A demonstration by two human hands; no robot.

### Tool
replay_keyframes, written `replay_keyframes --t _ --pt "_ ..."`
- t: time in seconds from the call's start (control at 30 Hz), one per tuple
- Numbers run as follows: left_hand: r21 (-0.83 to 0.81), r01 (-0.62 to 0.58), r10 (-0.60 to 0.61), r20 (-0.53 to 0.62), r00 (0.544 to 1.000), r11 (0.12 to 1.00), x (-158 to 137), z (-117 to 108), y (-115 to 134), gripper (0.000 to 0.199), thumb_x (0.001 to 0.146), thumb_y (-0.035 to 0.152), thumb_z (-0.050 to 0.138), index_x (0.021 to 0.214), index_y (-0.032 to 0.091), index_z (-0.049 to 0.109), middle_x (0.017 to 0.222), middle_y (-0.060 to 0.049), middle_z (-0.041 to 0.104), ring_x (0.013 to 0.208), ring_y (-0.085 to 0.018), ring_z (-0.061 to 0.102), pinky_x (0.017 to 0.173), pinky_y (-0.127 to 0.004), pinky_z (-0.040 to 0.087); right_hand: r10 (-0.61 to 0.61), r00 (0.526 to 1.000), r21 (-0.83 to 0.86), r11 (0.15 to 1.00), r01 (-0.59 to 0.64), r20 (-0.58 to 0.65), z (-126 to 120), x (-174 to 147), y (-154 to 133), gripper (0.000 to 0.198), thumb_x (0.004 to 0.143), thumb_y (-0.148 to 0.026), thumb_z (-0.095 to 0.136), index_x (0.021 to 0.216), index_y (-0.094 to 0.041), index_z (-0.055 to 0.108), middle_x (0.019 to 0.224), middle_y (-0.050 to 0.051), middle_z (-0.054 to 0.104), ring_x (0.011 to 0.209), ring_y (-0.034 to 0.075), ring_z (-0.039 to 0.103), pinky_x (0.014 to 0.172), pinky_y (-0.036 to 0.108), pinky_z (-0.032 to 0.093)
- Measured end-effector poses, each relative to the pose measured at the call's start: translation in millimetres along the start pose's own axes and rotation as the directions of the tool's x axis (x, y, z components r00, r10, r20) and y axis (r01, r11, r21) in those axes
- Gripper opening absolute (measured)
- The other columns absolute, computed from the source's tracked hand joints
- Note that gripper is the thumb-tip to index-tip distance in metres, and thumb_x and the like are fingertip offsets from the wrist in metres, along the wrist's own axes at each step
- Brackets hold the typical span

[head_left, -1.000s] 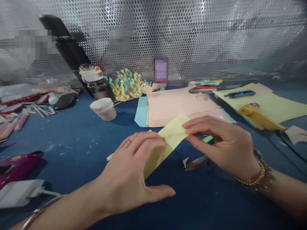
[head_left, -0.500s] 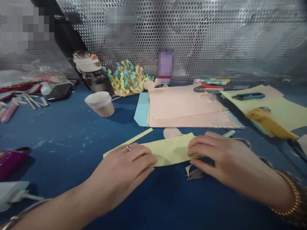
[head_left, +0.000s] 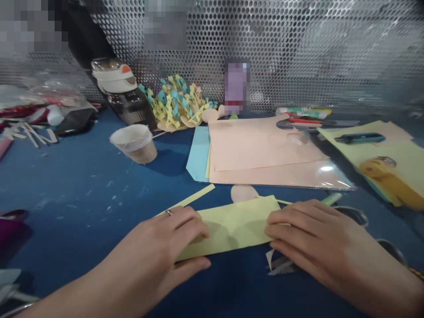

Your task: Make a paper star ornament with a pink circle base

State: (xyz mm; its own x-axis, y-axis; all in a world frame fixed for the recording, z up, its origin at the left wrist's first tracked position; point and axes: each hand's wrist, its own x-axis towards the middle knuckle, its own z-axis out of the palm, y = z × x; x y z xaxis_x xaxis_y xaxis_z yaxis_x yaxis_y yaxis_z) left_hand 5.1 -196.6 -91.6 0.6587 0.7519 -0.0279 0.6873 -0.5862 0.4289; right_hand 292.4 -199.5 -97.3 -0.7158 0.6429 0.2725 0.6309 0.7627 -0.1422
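A wide yellow paper strip (head_left: 236, 225) lies slightly tilted in front of me, between both hands. Curled fingers of my left hand (head_left: 162, 247) hold its left part; the thumb sits apart at the lower edge. At the strip's right end, my right hand (head_left: 314, 238) grips with fingers and thumb close together. Under and beside that hand are scissors (head_left: 353, 215), partly hidden, with a small pale scrap at the blades. Beyond the strip lie a narrow yellow strip (head_left: 197, 194) and a peach paper circle (head_left: 243, 193).
Behind are peach sheets (head_left: 265, 145) on a clear sleeve, a paper cup (head_left: 139, 150), a bottle (head_left: 127, 97) and a bunch of curly paper pieces (head_left: 179, 104). To the right, a cutter (head_left: 359, 138) and a yellow tool (head_left: 391, 181) rest on yellow paper. Perforated metal stands at the back.
The view has shifted. My left thumb has spread away from the fingers, and more of the wide strip shows between my hands. My right hand stays at its right end.
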Motion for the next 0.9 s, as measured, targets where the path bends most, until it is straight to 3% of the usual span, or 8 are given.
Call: replay_keyframes --t 0.17,0.3,0.43,0.67,0.9 --pt "-0.033 0.039 -0.037 0.042 0.998 0.999 -1 -2 -1 0.013 0.083 0.028 0.064 0.094 0.024 0.057 0.097 -0.002 0.061 0.086 -0.021 0.062 0.071 -0.032 0.05 -0.019 1.0 0.055 0.998 0.018 0.014 0 0 3 0.033 0.1 -0.021 0.033 0.093 -0.022 0.064 0.09 0.002 0.069 0.078 0.02 0.061 0.07 0.038 0.045" --pt "-0.088 0.052 -0.047 0.057 0.997 0.995 1 -1 -1 0.003 0.087 0.026 0.059 0.089 0.024 0.059 0.097 -0.002 0.06 0.084 -0.019 0.061 0.07 -0.031 0.049 -0.027 0.999 0.071 0.997 0.026 0.017 3 -1 5 0.025 0.098 -0.019 0.039 0.094 -0.021 0.064 0.094 0.001 0.069 0.084 0.019 0.062 0.076 0.038 0.044" --pt "-0.148 0.055 -0.054 0.007 0.998 0.987 4 1 -1 0.012 0.09 0.02 0.051 0.086 0.024 0.062 0.095 -0.001 0.06 0.084 -0.017 0.061 0.071 -0.029 0.047 -0.018 1.0 0.072 0.997 0.019 -0.008 7 1 2 0.016 0.095 -0.024 0.049 0.104 -0.021 0.063 0.1 0.001 0.069 0.091 0.018 0.062 0.083 0.037 0.042" --pt "-0.272 0.101 -0.1 0.015 0.995 0.957 5 -2 -3 0.013 0.087 0.019 0.055 0.078 0.024 0.064 0.089 0.001 0.061 0.08 -0.013 0.061 0.069 -0.024 0.046 0.02 0.999 0.129 0.991 -0.024 0.032 11 1 -3 0.015 0.095 -0.021 0.049 0.099 -0.022 0.063 0.095 0.002 0.068 0.088 0.018 0.062 0.078 0.036 0.044" --pt "-0.212 0.125 -0.115 0.06 0.992 0.969 7 -4 -1 0.011 0.087 0.027 0.058 0.079 0.023 0.064 0.085 0.0 0.062 0.079 -0.017 0.06 0.068 -0.027 0.046 0.068 0.994 0.122 0.989 -0.078 0.09 9 5 -7 0.022 0.097 -0.023 0.042 0.093 -0.022 0.064 0.092 0.002 0.067 0.082 0.02 0.06 0.077 0.039 0.042"
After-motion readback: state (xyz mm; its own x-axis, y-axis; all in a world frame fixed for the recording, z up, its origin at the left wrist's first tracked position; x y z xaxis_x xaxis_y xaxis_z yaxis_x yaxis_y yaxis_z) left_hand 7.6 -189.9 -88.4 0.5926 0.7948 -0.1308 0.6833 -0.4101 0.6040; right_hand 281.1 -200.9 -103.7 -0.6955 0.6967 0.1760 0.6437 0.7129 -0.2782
